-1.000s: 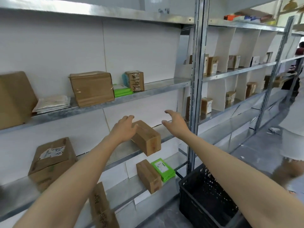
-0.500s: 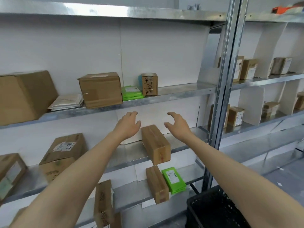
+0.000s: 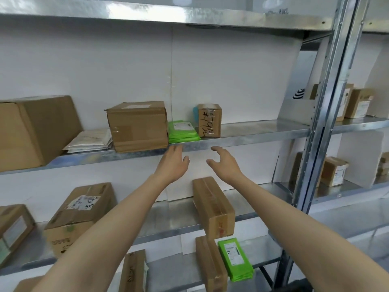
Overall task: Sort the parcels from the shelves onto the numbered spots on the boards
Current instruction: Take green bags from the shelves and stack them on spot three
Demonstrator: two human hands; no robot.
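My left hand point(image 3: 173, 163) and right hand point(image 3: 224, 163), empty and spread, hover below the green parcels point(image 3: 183, 131); the left perhaps touches the shelf point(image 3: 252, 137).

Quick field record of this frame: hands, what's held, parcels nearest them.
left hand: open, empty, by the grey metal shelf edge
right hand: open, fingers curved, empty
above hands: stack of flat green mailers, small brown cardboard box with black handwriting
below hands: long taped brown cardboard box, lower shelf
held: nothing
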